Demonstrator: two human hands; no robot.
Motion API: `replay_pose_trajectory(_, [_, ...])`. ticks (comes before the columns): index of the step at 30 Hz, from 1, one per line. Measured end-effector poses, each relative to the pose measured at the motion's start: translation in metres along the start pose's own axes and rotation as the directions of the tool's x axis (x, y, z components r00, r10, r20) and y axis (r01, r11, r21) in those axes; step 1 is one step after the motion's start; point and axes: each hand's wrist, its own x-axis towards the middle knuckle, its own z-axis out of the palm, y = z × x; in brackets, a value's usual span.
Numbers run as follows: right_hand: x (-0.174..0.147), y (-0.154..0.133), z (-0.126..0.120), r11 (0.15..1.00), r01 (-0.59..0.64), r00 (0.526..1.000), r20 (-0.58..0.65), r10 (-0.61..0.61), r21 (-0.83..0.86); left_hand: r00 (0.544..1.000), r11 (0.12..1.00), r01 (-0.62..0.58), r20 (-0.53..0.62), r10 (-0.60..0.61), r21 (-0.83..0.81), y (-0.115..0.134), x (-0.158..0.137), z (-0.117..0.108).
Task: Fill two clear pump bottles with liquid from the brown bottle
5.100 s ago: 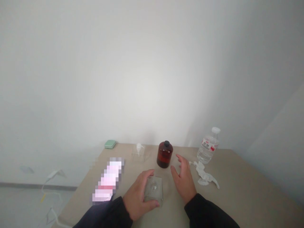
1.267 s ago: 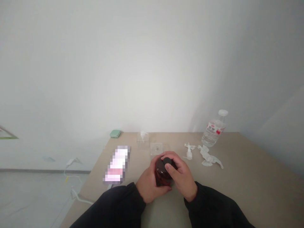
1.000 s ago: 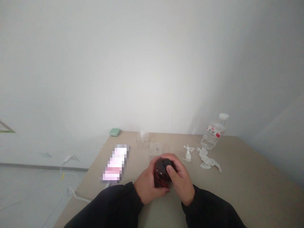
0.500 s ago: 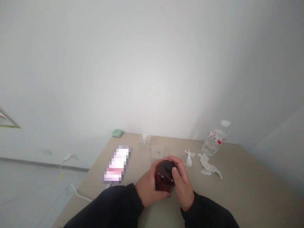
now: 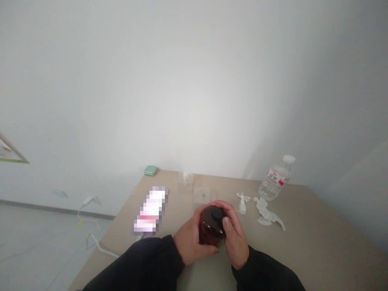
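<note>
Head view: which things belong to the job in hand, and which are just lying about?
In hand:
brown bottle, held by the left hand and right hand
black cap, on that bottle

Apparently just lying about, untouched:
green case
phone
far clear container
near clear container
white nozzle
crumpled tissue
water bottle

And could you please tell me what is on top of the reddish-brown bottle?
A round black cap sits on top of the reddish-brown bottle, which the left hand and right hand hold. The cap covers the bottle's mouth, so that cannot be seen.
</note>
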Motion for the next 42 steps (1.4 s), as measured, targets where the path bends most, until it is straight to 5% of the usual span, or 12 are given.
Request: replay_pose_trajectory(42, [-0.0022, -0.0048, 0.0018, 0.999, -0.026, 1.0, -0.009, 0.026, -0.047, 1.0, 0.999, 0.001, -0.013, 0.0, 0.053, 0.0004, -0.0009, 0.0])
